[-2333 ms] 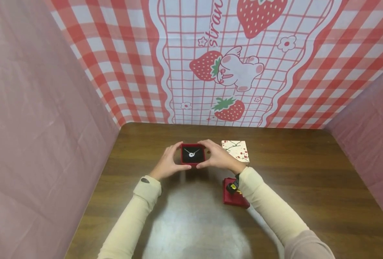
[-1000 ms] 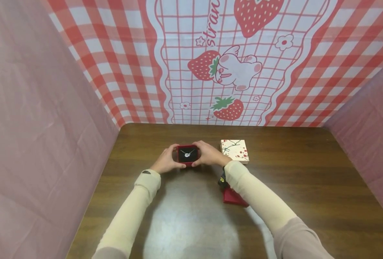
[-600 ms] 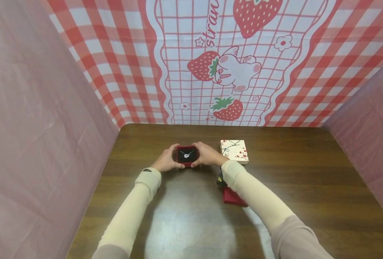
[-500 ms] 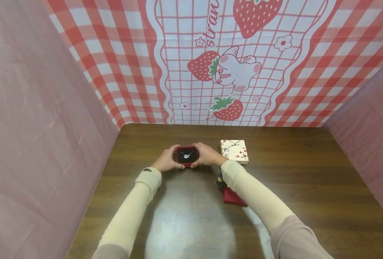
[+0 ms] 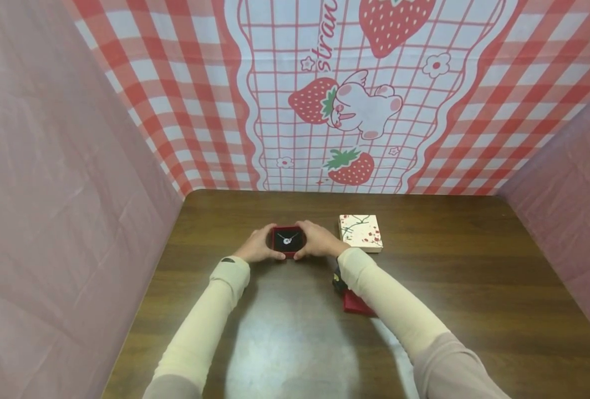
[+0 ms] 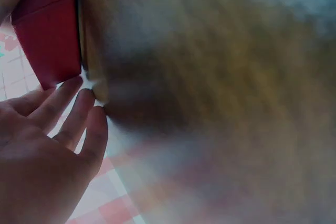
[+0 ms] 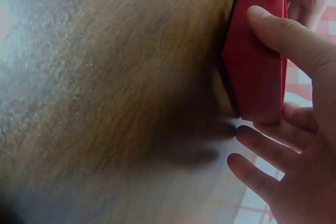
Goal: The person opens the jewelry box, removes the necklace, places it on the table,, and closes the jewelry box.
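Note:
Between both hands is a small red jewelry box [image 5: 290, 255] with no cover on it, low at the table surface. A silver necklace [image 5: 287, 241] with a round pendant lies on its black insert. My left hand [image 5: 256, 245] holds the left side, thumb at the near edge and fingers at the far one. My right hand [image 5: 321, 239] grips the opposite side the same way. In the right wrist view, the right thumb presses the box's red wall [image 7: 257, 82] while the other fingers spread at the far side. The left wrist view shows left fingertips at a red corner [image 6: 52, 51].
A cream box [image 5: 361, 233] with a red blossom pattern stands right of the right hand. Partly hidden under the right forearm lies a flat red square piece [image 5: 357, 303]. A checkered strawberry cloth [image 5: 355, 111] hangs behind the wooden table [image 5: 449, 288], with pink cloth on both sides.
Both hands have brought the jewelry box slightly left and down to the table, then stay nearly still. The right forearm has shifted left, covering more of the red square piece.

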`<state>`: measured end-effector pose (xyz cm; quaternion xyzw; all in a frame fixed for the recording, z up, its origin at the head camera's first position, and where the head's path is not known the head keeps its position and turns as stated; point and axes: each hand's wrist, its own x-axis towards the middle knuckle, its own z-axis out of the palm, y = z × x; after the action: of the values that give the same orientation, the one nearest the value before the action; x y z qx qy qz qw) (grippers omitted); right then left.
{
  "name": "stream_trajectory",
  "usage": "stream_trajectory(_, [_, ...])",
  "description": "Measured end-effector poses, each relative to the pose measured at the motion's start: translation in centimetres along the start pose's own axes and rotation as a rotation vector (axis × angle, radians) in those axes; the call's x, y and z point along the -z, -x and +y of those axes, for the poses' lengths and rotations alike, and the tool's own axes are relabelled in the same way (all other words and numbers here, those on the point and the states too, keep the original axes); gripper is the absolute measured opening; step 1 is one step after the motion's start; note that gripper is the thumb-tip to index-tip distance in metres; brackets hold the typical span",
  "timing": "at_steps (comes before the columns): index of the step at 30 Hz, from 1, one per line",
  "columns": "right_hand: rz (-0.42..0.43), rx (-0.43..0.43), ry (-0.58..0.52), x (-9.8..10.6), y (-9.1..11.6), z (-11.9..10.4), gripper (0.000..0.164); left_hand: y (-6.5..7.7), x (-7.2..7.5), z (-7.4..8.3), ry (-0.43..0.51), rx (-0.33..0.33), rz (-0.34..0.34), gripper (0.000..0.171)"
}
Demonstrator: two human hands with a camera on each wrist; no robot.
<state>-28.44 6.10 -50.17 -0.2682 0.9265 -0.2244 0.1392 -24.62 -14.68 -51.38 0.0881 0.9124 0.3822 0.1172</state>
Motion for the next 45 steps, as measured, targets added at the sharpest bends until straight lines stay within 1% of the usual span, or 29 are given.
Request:
stream_trajectory(3, [0.001, -0.014, 0.003, -0.1, -0.1, 0.0, 0.090, 0.1, 0.0, 0.0, -0.008, 0.015, -0.001, 0.096])
stream_trajectory(5, [-0.001, -0.021, 0.004, -0.2, -0.1, -0.1, 0.090, 0.1, 0.1, 0.1, -0.005, 0.021, 0.005, 0.093])
stream_trajectory(8, [-0.003, -0.028, 0.009, -0.3, -0.1, -0.3, 0.089, 0.1, 0.2, 0.1, -0.004, 0.011, 0.018, 0.087])
stream_trajectory(12, [-0.007, -0.026, 0.007, -0.3, 0.0, -0.4, 0.090, -0.1, 0.2, -0.1, -0.002, -0.008, 0.018, 0.080])
stream_trajectory(16, [-0.013, -0.008, -0.003, -0.1, 0.3, -0.5, 0.091, -0.3, 0.2, -0.1, -0.005, -0.015, 0.010, 0.077])
stream_trajectory(19, [-0.012, 0.000, -0.006, 0.2, 0.4, -0.5, 0.089, -0.3, 0.3, 0.0, -0.017, -0.015, 0.008, 0.078])
stream_trajectory(23, [0.029, 0.004, 0.027, 0.5, 0.5, -0.7, 0.079, -0.4, 0.3, 0.1, -0.041, -0.008, 0.008, 0.081])
stream_trajectory(28, [0.138, 0.041, 0.088, 0.8, 0.4, -1.2, 0.057, -0.2, 0.3, 0.3, -0.059, -0.011, 0.011, 0.083])
stream_trajectory(32, [0.217, 0.073, 0.129, 1.1, 0.4, -1.7, 0.041, -0.2, 0.2, 0.4, -0.047, -0.007, 0.011, 0.084])
stream_trajectory(35, [0.243, 0.088, 0.133, 1.2, 0.3, -2.1, 0.032, -0.2, 0.2, 0.4, -0.036, -0.007, 0.015, 0.083])
stream_trajectory(38, [0.232, 0.099, 0.143, 1.1, 0.0, -2.6, 0.026, -0.2, 0.2, 0.4, -0.038, -0.005, 0.021, 0.082])
stream_trajectory(45, [0.110, 0.112, 0.206, 0.0, -0.6, -3.5, 0.019, -0.1, 0.3, 0.6, -0.049, 0.005, 0.017, 0.085])
